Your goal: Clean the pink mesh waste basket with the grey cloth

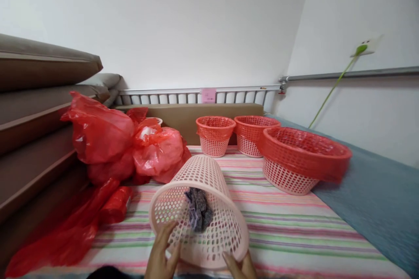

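Observation:
A pale pink plastic mesh basket (199, 178) lies tipped on its side on the striped bedspread, its open mouth turned toward me. A crumpled grey cloth (198, 209) lies inside it. My left hand (162, 253) rests against the lower left of the basket's rim, fingers spread over the mesh. My right hand (240, 267) touches the rim at the lower right, fingers curled at its edge; most of that hand is cut off by the frame's bottom.
Three pink baskets lined with red plastic bags stand behind: one (215, 135), a second (253, 134), and a larger one (299, 159) at the right. Stuffed red plastic bags (124, 144) pile up at the left beside stacked brown cushions (36, 96). Loose red bags (68, 231) lie at the front left. A blue blanket (369, 200) covers the right side.

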The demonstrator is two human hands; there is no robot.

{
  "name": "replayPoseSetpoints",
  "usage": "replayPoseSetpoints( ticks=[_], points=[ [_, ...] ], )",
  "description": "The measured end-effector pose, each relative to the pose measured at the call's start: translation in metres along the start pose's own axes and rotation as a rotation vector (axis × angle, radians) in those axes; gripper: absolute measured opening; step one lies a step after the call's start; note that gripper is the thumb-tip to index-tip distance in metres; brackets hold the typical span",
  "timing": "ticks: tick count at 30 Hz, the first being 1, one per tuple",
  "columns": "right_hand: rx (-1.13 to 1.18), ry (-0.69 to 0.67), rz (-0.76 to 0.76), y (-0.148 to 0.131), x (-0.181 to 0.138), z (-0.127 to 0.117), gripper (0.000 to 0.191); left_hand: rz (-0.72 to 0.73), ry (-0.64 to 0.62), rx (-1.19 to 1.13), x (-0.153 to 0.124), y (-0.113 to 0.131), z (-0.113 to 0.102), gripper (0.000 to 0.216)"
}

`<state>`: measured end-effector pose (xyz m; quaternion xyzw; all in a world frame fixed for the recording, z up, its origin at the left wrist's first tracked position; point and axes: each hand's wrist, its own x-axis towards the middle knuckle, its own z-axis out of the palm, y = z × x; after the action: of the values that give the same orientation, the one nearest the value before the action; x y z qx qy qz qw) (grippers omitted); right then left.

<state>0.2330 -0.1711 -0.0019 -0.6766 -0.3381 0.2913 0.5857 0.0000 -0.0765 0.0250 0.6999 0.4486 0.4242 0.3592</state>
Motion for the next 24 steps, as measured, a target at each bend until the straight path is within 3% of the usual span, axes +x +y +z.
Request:
replayPoseSetpoints(
  ticks=[3, 5, 10, 13, 18, 24],
  points=[
    [0.118, -0.092, 0.029, -0.003, 0.026, 0.006, 0.057, 0.087, -0.07, 0.216, 0.05, 0.039, 0.039, 0.063],
    [0.173, -0.135, 0.075, -0.005, 0.042, 0.004, 0.047, 0.03, -0.098, 0.354, 0.084, 0.053, 0.068, 0.069],
    [0.203, -0.244, 0.116, -0.009, 0.073, -0.004, 0.037, -0.11, -0.032, 0.466, 0.139, 0.034, 0.123, 0.068],
    [0.207, -0.286, 0.126, -0.01, 0.083, -0.002, 0.041, -0.081, -0.021, 0.508, 0.159, 0.012, 0.128, 0.065],
    [0.308, -0.247, 0.211, -0.009, 0.095, 0.003, 0.041, 0.028, -0.1, 0.578, 0.193, -0.006, 0.114, 0.036],
    [0.392, -0.109, 0.272, -0.008, 0.102, 0.011, 0.031, 0.046, -0.194, 0.677, 0.213, -0.017, 0.111, 0.031]
  ],
)
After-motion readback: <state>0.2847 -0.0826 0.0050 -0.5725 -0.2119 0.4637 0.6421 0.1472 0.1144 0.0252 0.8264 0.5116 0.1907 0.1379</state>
